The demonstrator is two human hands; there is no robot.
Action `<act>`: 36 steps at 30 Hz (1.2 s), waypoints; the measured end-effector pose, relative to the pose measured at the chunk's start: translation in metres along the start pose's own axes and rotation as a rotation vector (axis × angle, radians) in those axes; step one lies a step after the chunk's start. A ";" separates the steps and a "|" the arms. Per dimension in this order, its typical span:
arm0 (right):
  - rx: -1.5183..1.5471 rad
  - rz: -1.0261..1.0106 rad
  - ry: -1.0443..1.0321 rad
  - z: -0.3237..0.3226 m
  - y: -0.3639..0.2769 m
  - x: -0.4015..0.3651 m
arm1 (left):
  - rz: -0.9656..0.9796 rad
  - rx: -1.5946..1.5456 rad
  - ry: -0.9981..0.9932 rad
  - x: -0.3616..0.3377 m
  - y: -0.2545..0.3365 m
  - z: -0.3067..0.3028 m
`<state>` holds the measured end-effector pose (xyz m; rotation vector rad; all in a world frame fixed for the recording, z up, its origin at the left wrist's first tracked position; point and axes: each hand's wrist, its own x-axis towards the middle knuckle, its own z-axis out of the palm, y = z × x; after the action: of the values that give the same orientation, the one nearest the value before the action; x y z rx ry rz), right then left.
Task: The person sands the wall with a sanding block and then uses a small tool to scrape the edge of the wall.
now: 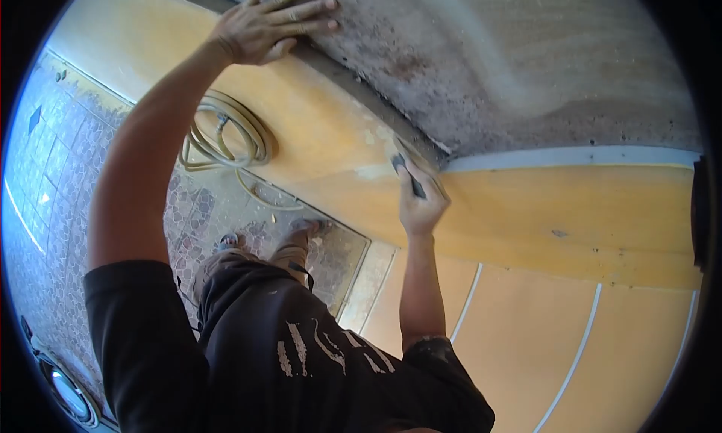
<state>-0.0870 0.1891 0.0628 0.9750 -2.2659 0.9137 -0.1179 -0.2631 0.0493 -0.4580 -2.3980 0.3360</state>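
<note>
My left hand (274, 23) lies with its fingers spread on the rough, stained grey surface (421, 65), by the edge above the yellow wall. My right hand (426, 201) is wrapped round the dark handle of a scraper (398, 162). Its blade end, partly smeared, meets the upper part of the yellow wall (323, 125), close to the corner under the ledge. Pale, bare-looking patches (376, 143) mark the paint right beside the blade.
A coiled beige hose (252, 136) hangs against the wall, its end trailing to the patterned stone floor (188, 200). My sandalled feet (308, 226) stand by the wall's base. A white strip (571, 157) borders the ledge at right. Something round (71, 395) lies lower left.
</note>
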 end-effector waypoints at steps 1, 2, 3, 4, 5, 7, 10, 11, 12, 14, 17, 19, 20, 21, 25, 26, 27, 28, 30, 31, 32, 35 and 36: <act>-0.032 0.002 -0.021 0.003 -0.009 0.003 | -0.015 0.006 -0.055 0.001 0.004 -0.004; -0.054 -0.014 -0.035 0.009 -0.013 0.012 | -0.016 0.018 -0.049 0.004 0.004 -0.005; -0.031 -0.046 -0.007 0.007 -0.004 0.008 | -0.030 -0.014 0.059 0.004 0.005 -0.002; -0.021 -0.060 -0.012 0.000 -0.001 0.004 | -0.044 -0.050 0.161 0.002 0.009 0.000; 0.023 -0.011 0.008 -0.007 0.001 0.000 | -0.072 -0.107 0.118 0.000 0.010 0.002; 0.193 -0.038 0.038 0.007 0.008 0.009 | -0.063 -0.084 0.154 0.002 0.002 0.000; 0.100 -0.116 -0.049 0.051 -0.006 0.022 | -0.031 -0.063 0.167 -0.001 0.011 0.004; 0.099 -0.116 -0.033 0.057 -0.011 0.017 | -0.042 -0.061 0.121 -0.004 0.008 0.005; 0.085 -0.080 -0.046 0.064 -0.014 0.016 | -0.054 -0.047 0.077 -0.001 0.003 0.003; 0.080 -0.044 -0.045 0.064 -0.015 0.011 | -0.018 -0.046 0.193 0.002 0.004 0.000; 0.184 0.314 0.163 0.040 -0.002 -0.032 | -0.045 -0.028 0.185 -0.001 0.003 0.006; 0.287 0.595 0.237 0.014 -0.020 -0.049 | -0.027 -0.020 0.214 0.000 0.003 0.006; 0.393 0.860 0.284 0.001 -0.028 -0.061 | -0.040 -0.013 0.242 0.000 0.004 0.006; 0.393 0.866 0.300 -0.009 -0.028 -0.077 | -0.036 0.006 0.228 -0.001 0.004 0.004; 0.455 1.049 0.419 -0.025 -0.020 -0.142 | -0.473 -0.187 0.475 -0.001 0.075 0.021; 0.465 1.113 0.483 -0.028 -0.021 -0.157 | -0.629 -0.276 0.504 0.002 0.110 0.023; 0.478 1.168 0.504 -0.031 -0.022 -0.171 | -0.794 -0.409 0.448 0.004 0.148 0.025; 0.485 1.176 0.517 -0.031 -0.024 -0.182 | -0.957 -0.613 0.394 0.015 0.189 0.022; 0.577 1.281 0.659 -0.038 -0.027 -0.196 | -0.981 -0.795 0.351 0.025 0.266 0.042; 0.559 1.304 0.655 -0.042 -0.031 -0.198 | -1.014 -0.887 0.297 0.035 0.301 0.038; 0.553 1.303 0.656 -0.047 -0.033 -0.199 | -0.998 -0.923 0.283 0.047 0.329 0.031; 0.515 1.284 0.668 -0.054 -0.040 -0.199 | -0.907 -0.988 0.257 0.065 0.378 0.018; 0.500 1.286 0.686 -0.056 -0.042 -0.197 | -0.831 -1.017 0.251 0.065 0.386 0.014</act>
<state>0.0765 0.2934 -0.0157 -0.7812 -1.8596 1.9612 -0.0829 0.1112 -0.0602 0.1160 -2.1130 -1.2535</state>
